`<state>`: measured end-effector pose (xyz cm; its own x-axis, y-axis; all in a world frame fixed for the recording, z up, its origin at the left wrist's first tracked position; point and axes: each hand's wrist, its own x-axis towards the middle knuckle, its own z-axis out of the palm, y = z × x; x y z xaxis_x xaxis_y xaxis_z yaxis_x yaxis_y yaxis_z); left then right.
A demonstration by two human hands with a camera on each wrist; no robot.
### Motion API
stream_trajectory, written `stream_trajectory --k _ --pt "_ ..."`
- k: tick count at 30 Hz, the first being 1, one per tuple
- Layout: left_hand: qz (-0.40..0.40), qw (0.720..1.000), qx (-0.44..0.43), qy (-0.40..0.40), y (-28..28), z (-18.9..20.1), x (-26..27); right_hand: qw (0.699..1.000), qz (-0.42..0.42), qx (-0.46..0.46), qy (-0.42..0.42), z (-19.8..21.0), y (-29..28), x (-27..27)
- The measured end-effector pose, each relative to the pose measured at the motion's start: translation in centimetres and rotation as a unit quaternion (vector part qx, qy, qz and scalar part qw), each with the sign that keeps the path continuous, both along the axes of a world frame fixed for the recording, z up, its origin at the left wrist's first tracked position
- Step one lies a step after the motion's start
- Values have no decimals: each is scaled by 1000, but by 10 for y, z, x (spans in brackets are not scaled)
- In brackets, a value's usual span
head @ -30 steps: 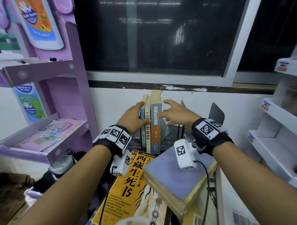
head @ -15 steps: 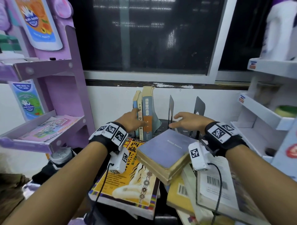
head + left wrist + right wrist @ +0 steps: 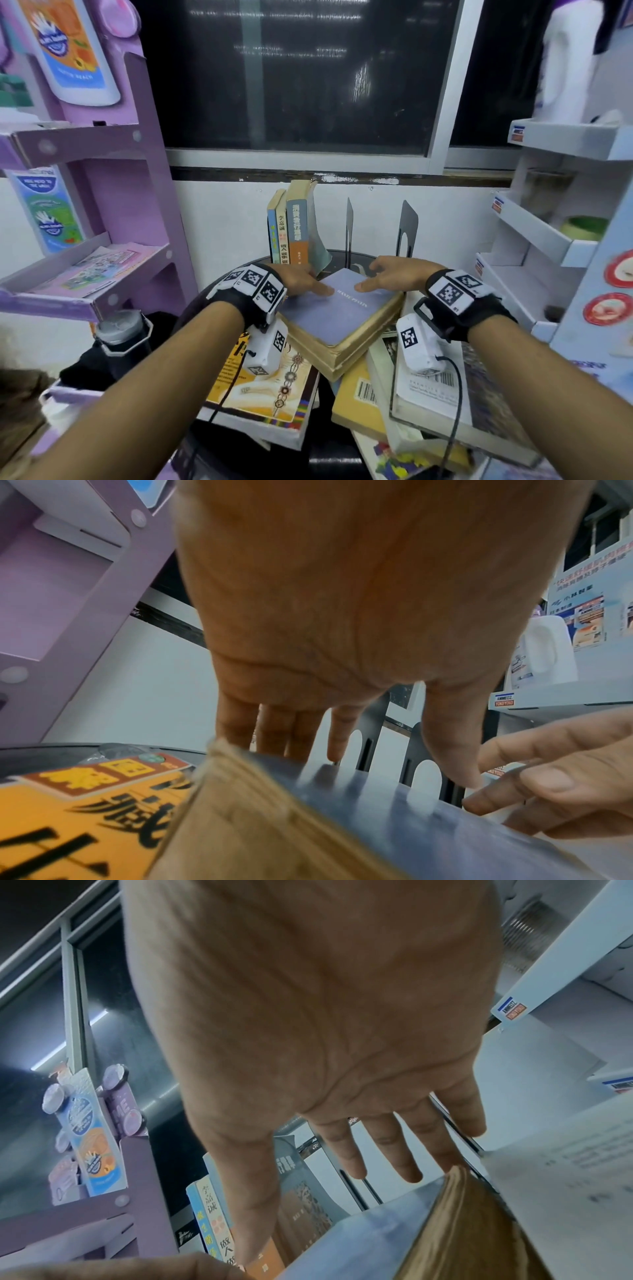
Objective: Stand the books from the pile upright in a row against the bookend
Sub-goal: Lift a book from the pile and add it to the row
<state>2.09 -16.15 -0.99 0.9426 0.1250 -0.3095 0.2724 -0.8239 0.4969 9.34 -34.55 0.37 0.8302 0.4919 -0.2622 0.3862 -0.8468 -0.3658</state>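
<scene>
Three books stand upright at the back of the round black table, seen also in the right wrist view. Right of them stand two dark metal bookends. A thick purple-covered book lies on top of the pile. My left hand and right hand both reach over its far end, thumbs on the cover and fingers straight past the edge. Under it lie a yellow book and several others.
A purple display rack stands close on the left, with a capped flask below it. White shelving fills the right side. A white wall and dark window are right behind the table.
Both hands have come down and back from the upright books to the far end of the purple book. The upright books now stand on their own.
</scene>
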Motion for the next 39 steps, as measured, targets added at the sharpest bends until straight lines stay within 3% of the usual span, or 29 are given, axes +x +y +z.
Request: stream_trajectory --k 5,14,22,29,39 --pt "2 999 13 42 -1 -3 1 999 1 -48 -3 0 -1 2" --pt "-9 997 81 17 5 -12 6 994 10 -112 -13 -7 7 14" --pt "-28 997 67 6 8 -12 5 993 13 -119 -10 -9 9 19" --pt "-55 998 23 0 10 -10 2 994 29 -108 -9 -9 8 20" --pt "-10 994 -92 -51 21 -22 -5 998 13 -53 12 -7 5 18"
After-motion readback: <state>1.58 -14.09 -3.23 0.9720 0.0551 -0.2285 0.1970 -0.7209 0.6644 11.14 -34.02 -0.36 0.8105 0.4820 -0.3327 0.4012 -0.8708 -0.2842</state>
